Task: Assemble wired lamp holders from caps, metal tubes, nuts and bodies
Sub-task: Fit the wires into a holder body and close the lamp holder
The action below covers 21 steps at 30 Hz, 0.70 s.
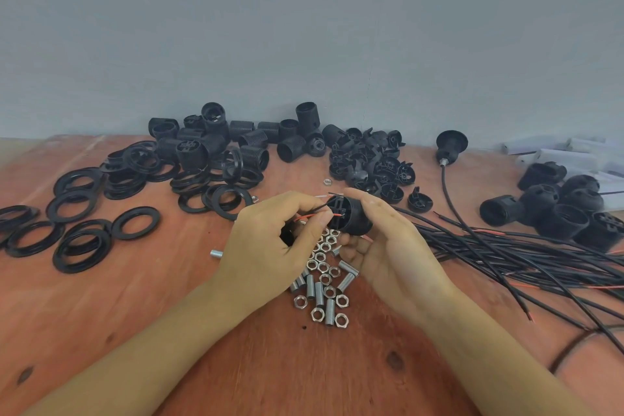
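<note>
Right hand (381,246): fingers curled round a black plastic lamp holder body (354,217), a cylinder held just above the middle of the table.
Left hand (266,240): fingertips pinch 2 thin wires (312,213), 1 red and 1 black, which meet the body's end face.
Beneath the hands: heap of shiny hexagonal nuts (322,267) mixed with short threaded metal tubes (319,292).
Right: loose bundle of smooth black cables (506,248).
Left: flat black rings (82,218), scattered and overlapping.
Rear: ribbed spare bodies (219,140) and domed caps (374,162), piled near a grey wall (304,27).
Surface: reddish wooden table (152,314) with dark knots.
</note>
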Tool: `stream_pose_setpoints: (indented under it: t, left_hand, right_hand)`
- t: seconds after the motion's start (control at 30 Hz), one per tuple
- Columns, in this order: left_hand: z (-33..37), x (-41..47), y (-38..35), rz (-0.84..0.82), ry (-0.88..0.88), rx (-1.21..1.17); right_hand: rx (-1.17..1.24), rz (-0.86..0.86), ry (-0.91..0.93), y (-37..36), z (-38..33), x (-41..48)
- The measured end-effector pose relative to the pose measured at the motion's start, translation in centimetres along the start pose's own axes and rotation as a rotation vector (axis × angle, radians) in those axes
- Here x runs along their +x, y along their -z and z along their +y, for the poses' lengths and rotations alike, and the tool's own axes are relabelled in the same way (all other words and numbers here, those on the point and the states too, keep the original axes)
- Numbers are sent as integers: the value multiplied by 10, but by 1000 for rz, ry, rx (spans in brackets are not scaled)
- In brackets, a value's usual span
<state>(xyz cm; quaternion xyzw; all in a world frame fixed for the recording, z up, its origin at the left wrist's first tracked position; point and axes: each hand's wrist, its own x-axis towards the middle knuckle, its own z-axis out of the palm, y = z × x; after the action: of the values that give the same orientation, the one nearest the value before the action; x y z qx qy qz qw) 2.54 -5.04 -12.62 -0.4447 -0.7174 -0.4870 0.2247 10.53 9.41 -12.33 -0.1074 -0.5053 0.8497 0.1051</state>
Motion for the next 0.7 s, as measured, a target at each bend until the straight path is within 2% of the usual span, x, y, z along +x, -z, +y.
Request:
stream_pose_setpoints:
  t: [0.7]
  left_hand:
    - [-3,-1,1,-31,38,9]
  right_hand:
    - [-12,66,49,-2,-1,-2]
